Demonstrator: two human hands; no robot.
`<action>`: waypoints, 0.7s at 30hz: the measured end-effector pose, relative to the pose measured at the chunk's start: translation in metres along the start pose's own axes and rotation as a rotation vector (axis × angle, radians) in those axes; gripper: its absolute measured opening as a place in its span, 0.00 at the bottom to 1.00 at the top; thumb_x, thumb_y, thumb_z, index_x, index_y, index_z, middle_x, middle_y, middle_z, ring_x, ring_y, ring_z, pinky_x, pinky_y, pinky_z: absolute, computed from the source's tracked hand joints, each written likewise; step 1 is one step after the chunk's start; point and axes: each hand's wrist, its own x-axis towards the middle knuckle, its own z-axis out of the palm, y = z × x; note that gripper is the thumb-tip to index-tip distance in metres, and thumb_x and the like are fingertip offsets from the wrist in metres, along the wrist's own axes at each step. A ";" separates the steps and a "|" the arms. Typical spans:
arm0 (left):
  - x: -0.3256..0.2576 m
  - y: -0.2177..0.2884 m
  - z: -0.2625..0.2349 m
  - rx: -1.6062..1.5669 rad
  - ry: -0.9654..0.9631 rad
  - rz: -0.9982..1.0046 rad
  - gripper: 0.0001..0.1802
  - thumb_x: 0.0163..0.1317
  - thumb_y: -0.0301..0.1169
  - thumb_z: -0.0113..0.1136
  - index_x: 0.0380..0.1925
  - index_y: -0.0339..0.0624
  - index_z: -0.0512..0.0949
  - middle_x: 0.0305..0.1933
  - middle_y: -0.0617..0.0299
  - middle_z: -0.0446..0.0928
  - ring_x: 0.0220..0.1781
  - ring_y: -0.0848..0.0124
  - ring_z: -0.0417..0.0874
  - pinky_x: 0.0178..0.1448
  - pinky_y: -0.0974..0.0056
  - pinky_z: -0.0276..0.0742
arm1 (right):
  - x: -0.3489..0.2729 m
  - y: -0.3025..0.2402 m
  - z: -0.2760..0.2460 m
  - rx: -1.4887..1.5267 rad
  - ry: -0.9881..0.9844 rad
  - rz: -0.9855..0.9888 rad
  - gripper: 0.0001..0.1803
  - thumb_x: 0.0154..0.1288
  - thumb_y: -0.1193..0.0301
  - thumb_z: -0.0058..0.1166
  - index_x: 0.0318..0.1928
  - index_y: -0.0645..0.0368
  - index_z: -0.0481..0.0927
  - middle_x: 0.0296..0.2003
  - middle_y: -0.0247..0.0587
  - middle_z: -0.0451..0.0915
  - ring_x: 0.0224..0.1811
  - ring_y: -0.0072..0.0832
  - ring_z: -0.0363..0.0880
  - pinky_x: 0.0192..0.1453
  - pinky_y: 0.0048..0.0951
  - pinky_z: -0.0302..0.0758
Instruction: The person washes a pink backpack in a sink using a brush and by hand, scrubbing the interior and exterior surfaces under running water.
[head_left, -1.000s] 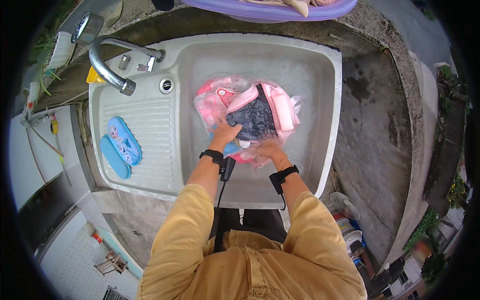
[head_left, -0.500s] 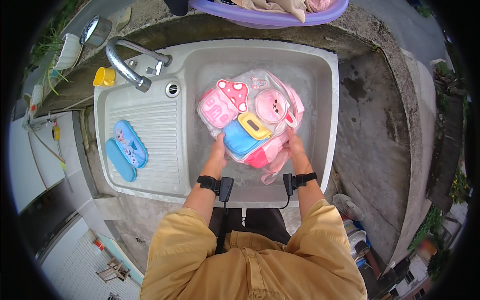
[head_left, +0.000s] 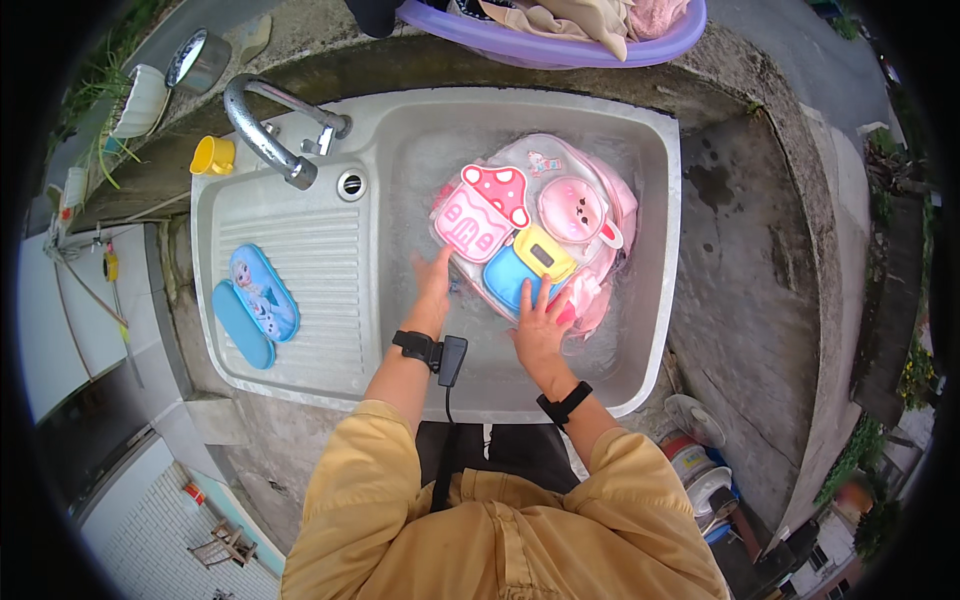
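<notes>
Since half a sec ago we've slid both hands lower, left hand [head_left: 434, 283] & right hand [head_left: 541, 320] w/ fingers spread flat on the pink plastic kids' backpack [head_left: 540, 235], front-up in the wet steel sink basin [head_left: 655, 330]; wash looks mid-way.

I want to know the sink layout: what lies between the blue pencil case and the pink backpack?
In the head view, only the bare ribbed drainboard lies between the blue pencil case and the pink backpack; the left hand touches the backpack's near edge.
</notes>
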 end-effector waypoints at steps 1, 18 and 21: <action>0.003 0.011 0.001 0.084 0.046 0.137 0.48 0.49 0.45 0.59 0.63 0.37 0.46 0.61 0.48 0.58 0.60 0.55 0.62 0.57 0.46 0.61 | 0.007 0.003 0.015 -0.134 0.113 -0.017 0.40 0.50 0.73 0.55 0.64 0.52 0.52 0.65 0.55 0.42 0.63 0.70 0.41 0.44 0.63 0.69; 0.132 -0.081 -0.040 1.244 0.224 0.305 0.18 0.55 0.30 0.43 0.43 0.35 0.75 0.50 0.45 0.72 0.51 0.56 0.75 0.53 0.58 0.71 | 0.060 0.015 0.120 -0.158 -0.282 -0.417 0.17 0.53 0.69 0.49 0.45 0.61 0.74 0.44 0.49 0.75 0.43 0.43 0.76 0.43 0.37 0.74; 0.073 -0.036 0.008 0.346 0.054 -0.037 0.19 0.53 0.32 0.49 0.45 0.38 0.72 0.41 0.46 0.76 0.46 0.53 0.77 0.40 0.50 0.76 | 0.069 0.061 0.106 -0.062 -0.117 -0.342 0.20 0.52 0.69 0.50 0.48 0.60 0.71 0.42 0.49 0.76 0.42 0.45 0.76 0.41 0.37 0.75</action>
